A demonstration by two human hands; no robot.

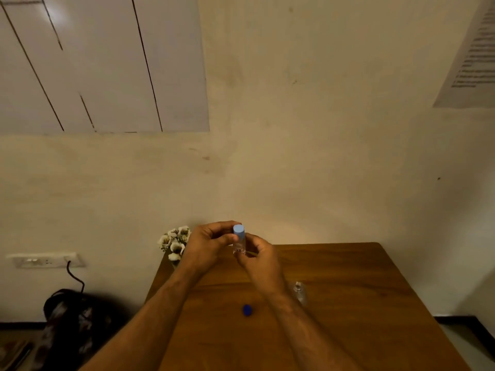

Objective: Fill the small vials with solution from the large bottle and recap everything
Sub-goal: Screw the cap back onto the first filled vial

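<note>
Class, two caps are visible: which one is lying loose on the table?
The dark blue cap, alone on the wooden table; the light blue cap sits on the held vial.

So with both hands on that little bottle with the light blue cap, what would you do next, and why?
Probably twist the light blue cap with the left hand while the right hand steadies the clear vial. Which way to turn is unclear. An uncapped vial and a loose dark blue cap sit on the table.

Bare wood right of and behind the open vial (pixel 299 290); left of it, crossed forearms and a dark blue cap (pixel 247 310) block.
</note>
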